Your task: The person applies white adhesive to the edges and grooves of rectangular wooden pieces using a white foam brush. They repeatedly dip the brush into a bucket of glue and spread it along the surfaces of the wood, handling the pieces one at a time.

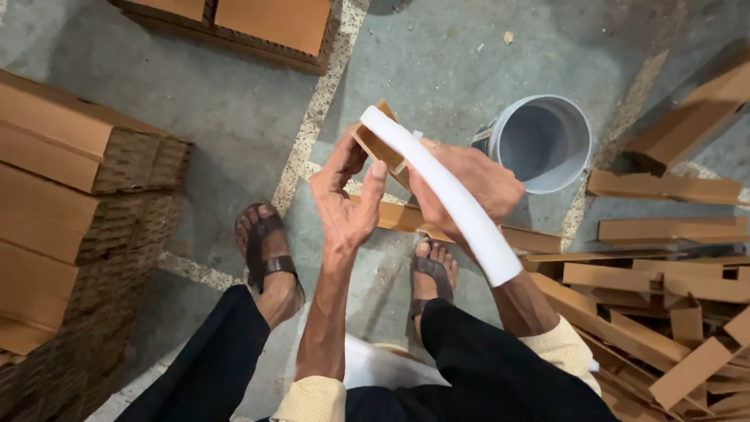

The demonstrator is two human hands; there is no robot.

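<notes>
My left hand [344, 199] and my right hand [473, 181] both grip a small brown cardboard piece [373, 144] held in front of me above the floor. A long white strip [453, 199] runs from the top of that piece down across the back of my right hand to my forearm. My left thumb and fingers pinch the piece's left side; my right hand closes on its right side under the strip. My two feet in brown sandals [266, 250] stand on the grey concrete floor below.
A grey-white plastic bucket [543, 141] stands just right of my hands. Loose brown cardboard strips [664, 297] lie heaped at the right. Stacks of honeycomb cardboard blocks [78, 203] stand at the left, and more blocks [258, 27] at the top.
</notes>
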